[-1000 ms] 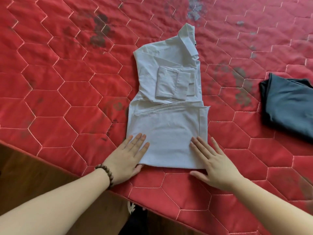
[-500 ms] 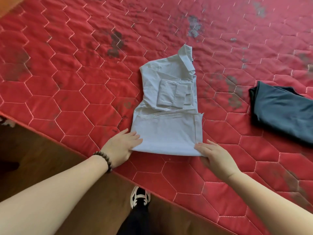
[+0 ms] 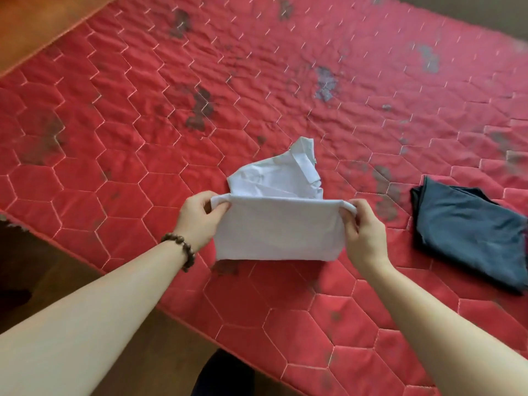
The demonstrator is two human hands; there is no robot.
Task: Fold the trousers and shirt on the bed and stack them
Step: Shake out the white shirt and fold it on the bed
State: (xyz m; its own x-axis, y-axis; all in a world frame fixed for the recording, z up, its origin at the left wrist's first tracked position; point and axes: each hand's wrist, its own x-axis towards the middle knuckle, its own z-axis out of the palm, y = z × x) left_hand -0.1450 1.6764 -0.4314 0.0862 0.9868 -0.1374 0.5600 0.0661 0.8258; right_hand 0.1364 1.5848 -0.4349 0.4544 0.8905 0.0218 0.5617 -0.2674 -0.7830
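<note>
- The white shirt [image 3: 278,224] sits on the red quilted bed [image 3: 143,115], near its front edge. Its lower half is raised off the cover while the collar end beyond lies crumpled on the quilting; I judge this is the lift that carries the hem over toward the collar for the last fold.
- The left hand [image 3: 200,217] pinches the raised edge at its left corner, thumb and fingers curled round a small roll of cloth.
- The right hand [image 3: 363,232] pinches the opposite corner in the same way. Holding both corners level keeps the edge taut and straight, so the panel should land square rather than skewed.
- A beaded bracelet [image 3: 181,250] sits on the left wrist, clear of the fabric.
- The dark trousers [image 3: 468,230] lie folded on the bed to the right, well apart from the shirt. They look ready, so 1 garment is done, and stacking probably follows once the shirt lies flat.
</note>
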